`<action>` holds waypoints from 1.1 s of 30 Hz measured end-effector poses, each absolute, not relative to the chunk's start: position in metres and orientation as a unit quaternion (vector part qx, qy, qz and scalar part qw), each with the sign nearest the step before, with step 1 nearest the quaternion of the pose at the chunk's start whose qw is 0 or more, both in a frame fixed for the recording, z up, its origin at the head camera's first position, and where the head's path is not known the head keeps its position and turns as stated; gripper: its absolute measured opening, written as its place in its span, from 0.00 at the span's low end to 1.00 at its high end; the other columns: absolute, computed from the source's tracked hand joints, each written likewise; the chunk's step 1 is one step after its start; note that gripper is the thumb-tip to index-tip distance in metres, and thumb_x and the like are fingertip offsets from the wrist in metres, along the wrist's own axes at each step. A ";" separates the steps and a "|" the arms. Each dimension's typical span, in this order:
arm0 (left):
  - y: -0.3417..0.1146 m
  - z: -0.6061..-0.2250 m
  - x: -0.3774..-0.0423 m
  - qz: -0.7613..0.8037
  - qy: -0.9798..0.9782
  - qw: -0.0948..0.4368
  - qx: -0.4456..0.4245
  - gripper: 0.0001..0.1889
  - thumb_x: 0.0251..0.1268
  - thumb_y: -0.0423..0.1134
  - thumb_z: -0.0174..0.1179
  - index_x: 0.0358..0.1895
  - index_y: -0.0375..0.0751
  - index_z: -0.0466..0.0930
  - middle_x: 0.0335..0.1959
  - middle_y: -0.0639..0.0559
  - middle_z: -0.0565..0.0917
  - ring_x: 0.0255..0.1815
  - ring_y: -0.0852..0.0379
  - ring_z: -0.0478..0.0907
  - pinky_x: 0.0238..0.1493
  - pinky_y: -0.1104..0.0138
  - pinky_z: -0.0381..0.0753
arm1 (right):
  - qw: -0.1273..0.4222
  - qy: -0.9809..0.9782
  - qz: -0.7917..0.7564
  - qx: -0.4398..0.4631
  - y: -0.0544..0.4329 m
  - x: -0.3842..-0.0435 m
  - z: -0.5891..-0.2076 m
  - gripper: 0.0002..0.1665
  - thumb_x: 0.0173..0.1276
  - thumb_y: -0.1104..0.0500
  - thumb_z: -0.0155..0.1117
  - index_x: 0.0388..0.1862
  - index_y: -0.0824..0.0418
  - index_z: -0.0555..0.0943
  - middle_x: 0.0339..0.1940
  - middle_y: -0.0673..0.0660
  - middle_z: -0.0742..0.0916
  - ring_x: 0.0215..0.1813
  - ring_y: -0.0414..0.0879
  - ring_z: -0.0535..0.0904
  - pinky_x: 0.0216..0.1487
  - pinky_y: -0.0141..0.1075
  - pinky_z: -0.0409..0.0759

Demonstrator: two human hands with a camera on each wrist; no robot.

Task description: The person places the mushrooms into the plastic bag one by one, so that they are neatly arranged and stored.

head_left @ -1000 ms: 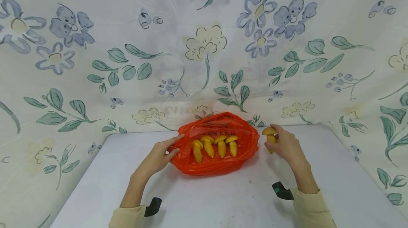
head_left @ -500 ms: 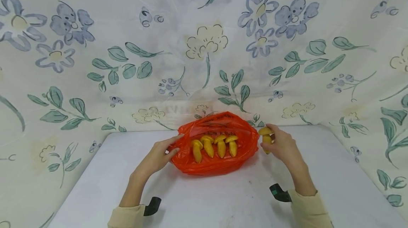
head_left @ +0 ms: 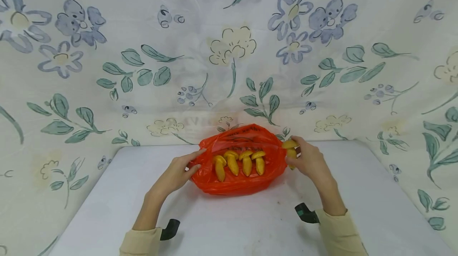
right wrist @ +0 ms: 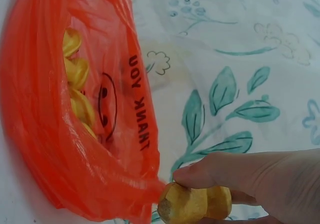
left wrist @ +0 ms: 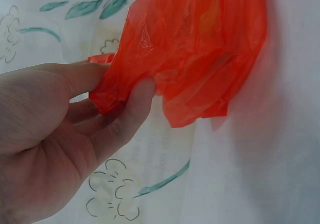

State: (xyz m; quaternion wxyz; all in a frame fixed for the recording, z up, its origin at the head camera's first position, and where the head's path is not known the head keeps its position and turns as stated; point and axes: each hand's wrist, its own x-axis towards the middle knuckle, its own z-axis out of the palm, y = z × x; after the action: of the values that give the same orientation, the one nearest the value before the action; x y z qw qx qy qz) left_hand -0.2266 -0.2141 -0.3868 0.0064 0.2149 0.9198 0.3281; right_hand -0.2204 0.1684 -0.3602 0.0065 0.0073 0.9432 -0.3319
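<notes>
A red plastic bag (head_left: pixel 236 187) lies with its mouth spread toward me on the white table. Inside it, several yellow mushrooms (head_left: pixel 247 163) lie in a row, caps to the back. My left hand (head_left: pixel 179 172) holds the bag's left edge; in the left wrist view the red film (left wrist: pixel 200 59) passes between thumb and fingers. At the bag's right rim, my right hand (head_left: pixel 308 158) pinches another yellow mushroom (head_left: pixel 291 153) by its stem, cap up. The right wrist view shows the stem end of this held mushroom (right wrist: pixel 185 204) right beside the bag's edge.
The white table (head_left: pixel 229 224) meets a floral-patterned cloth (head_left: pixel 222 73) hanging behind and at both sides. Each sleeve cuff has a black wrist camera mount, one at the left (head_left: pixel 169 229) and one at the right (head_left: pixel 306 213).
My right hand has moved left with the mushroom, from beside the bag to its right rim. My left hand keeps its hold on the bag's left edge.
</notes>
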 end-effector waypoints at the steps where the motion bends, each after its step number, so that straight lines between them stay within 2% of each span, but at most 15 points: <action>1: -0.214 -0.387 -0.226 0.327 0.920 0.007 0.214 0.28 0.68 0.33 0.60 0.71 0.45 0.68 0.60 0.43 0.81 0.44 0.55 0.80 0.41 0.71 0.85 | 0.006 0.944 -0.331 0.007 0.167 -0.221 -0.359 0.41 0.63 0.56 0.66 0.73 0.63 0.63 0.52 0.65 0.83 0.45 0.53 0.80 0.37 0.37 0.85; 12: -0.217 -0.388 -0.225 0.325 0.922 0.005 0.211 0.28 0.68 0.33 0.60 0.71 0.46 0.68 0.60 0.42 0.81 0.43 0.56 0.79 0.40 0.72 0.85 | 0.016 0.949 -0.313 -0.009 0.154 -0.229 -0.354 0.41 0.64 0.57 0.67 0.73 0.63 0.63 0.52 0.65 0.83 0.45 0.53 0.80 0.41 0.40 0.82; 18: -0.217 -0.389 -0.225 0.327 0.922 0.004 0.208 0.28 0.68 0.32 0.60 0.71 0.46 0.68 0.60 0.41 0.80 0.43 0.55 0.80 0.40 0.72 0.85 | 0.029 0.947 -0.319 -0.027 0.144 -0.235 -0.353 0.40 0.64 0.57 0.67 0.74 0.61 0.63 0.57 0.63 0.81 0.49 0.54 0.79 0.42 0.39 0.86; 24: -0.216 -0.389 -0.226 0.331 0.920 0.003 0.209 0.28 0.68 0.32 0.60 0.71 0.45 0.68 0.61 0.41 0.80 0.43 0.55 0.80 0.39 0.72 0.85 | 0.025 0.952 -0.303 -0.041 0.135 -0.241 -0.355 0.40 0.63 0.57 0.69 0.73 0.61 0.65 0.58 0.63 0.81 0.49 0.55 0.78 0.48 0.45 0.85; 33: -0.214 -0.390 -0.226 0.331 0.919 0.003 0.213 0.28 0.68 0.32 0.60 0.71 0.44 0.68 0.61 0.40 0.80 0.42 0.55 0.80 0.38 0.73 0.85 | 0.043 0.954 -0.295 -0.037 0.121 -0.247 -0.358 0.41 0.62 0.57 0.70 0.73 0.61 0.65 0.64 0.63 0.79 0.57 0.58 0.77 0.56 0.52 0.82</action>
State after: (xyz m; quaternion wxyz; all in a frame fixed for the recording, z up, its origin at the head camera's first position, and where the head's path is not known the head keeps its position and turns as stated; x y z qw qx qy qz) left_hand -0.2262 -0.2142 -0.3896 0.0028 0.2130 0.9192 0.3312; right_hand -0.2467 0.1211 -0.3583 0.0432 -0.0372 0.9538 -0.2951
